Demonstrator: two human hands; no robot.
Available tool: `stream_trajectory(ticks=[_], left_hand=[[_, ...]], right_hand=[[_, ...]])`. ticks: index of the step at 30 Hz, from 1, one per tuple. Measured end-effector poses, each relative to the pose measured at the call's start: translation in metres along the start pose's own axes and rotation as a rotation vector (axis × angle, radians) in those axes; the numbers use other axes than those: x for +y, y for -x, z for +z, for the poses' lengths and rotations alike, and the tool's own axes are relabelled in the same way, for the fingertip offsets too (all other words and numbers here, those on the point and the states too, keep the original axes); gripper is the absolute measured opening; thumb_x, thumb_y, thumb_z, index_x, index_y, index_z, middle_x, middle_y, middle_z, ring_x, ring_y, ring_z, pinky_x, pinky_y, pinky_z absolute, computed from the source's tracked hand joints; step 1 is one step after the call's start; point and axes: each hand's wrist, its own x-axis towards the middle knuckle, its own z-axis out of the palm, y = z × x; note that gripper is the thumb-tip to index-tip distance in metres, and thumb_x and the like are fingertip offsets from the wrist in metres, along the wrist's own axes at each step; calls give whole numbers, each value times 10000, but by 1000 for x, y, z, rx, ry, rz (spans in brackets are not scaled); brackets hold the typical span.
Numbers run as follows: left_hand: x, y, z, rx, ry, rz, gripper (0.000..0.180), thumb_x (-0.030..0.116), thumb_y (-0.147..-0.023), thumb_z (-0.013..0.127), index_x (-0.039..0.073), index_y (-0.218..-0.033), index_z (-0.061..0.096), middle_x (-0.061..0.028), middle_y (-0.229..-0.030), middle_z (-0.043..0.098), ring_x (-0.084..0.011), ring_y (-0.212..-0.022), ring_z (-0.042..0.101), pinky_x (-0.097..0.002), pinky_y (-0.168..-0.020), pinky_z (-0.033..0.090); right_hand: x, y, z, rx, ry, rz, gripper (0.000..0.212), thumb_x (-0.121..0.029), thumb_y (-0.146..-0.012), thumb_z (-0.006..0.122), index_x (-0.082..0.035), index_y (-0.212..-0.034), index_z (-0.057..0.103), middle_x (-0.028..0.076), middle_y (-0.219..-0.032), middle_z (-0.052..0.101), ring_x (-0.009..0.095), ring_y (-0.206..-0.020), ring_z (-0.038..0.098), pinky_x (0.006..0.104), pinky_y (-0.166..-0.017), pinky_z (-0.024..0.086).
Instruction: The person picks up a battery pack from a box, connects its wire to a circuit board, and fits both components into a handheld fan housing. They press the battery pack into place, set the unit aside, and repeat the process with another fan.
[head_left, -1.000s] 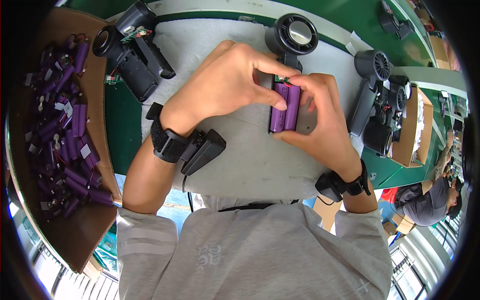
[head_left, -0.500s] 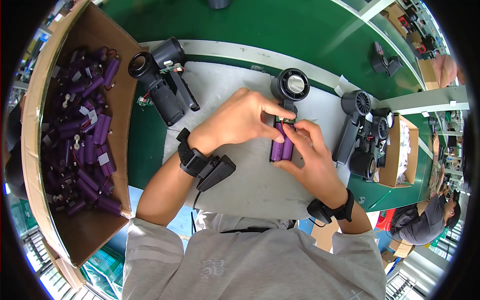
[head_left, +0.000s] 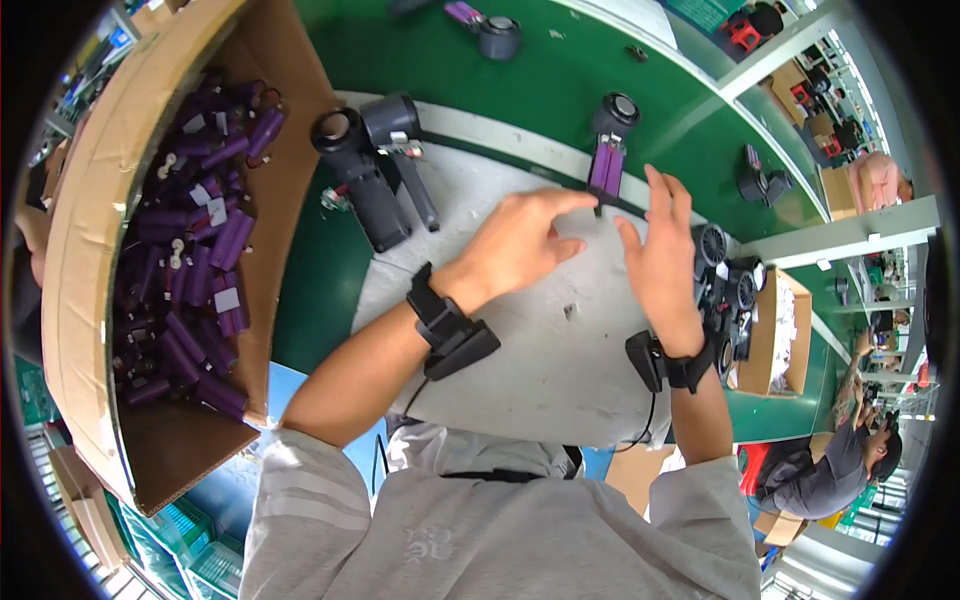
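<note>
A black handheld fan with two purple battery cells (head_left: 607,165) in its open handle lies past the far edge of the pale mat, its round head (head_left: 615,115) pointing away from me. My left hand (head_left: 515,245) hovers over the mat, index finger stretched toward the handle's near end and thumb apart. Whether that fingertip touches the handle, I cannot tell. To the right of the handle, my right hand (head_left: 662,260) is raised with its fingers extended and thumb spread. Nothing is held in either hand.
An open cardboard box (head_left: 295,220) at left holds many purple battery packs. Between it and the mat (head_left: 500,350) stand black fan bodies (head_left: 370,195). More fans (head_left: 740,285) cluster at right beside a small carton (head_left: 800,345). Beyond a pale rail, another fan (head_left: 497,38) lies on the green surface.
Both hands have let go of the fan, which has moved from the mat to the far side. My fingers have opened, and the hands are wider apart. The head view has shifted.
</note>
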Motion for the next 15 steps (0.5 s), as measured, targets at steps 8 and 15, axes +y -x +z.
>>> stream_trajectory(ticks=[8,15], left_hand=[[-24,-1,14,-2,-169,115,263,117,-764,730,64,-1020,700,-126,-973,692,-256,-735,657,-374,-686,527],[-29,-3,12,-42,-119,184,109,105,-783,681,72,-879,720,-116,-765,694,-264,-661,665,-375,-648,529]], right_hand=[[-56,-35,-35,-306,-234,-42,419,-156,-836,706,-37,-1217,581,125,-1140,612,210,-812,629,313,-686,503],[-92,-133,3,-378,-36,-390,429,-231,-834,717,-26,-1192,598,135,-1106,630,221,-814,641,308,-721,513]])
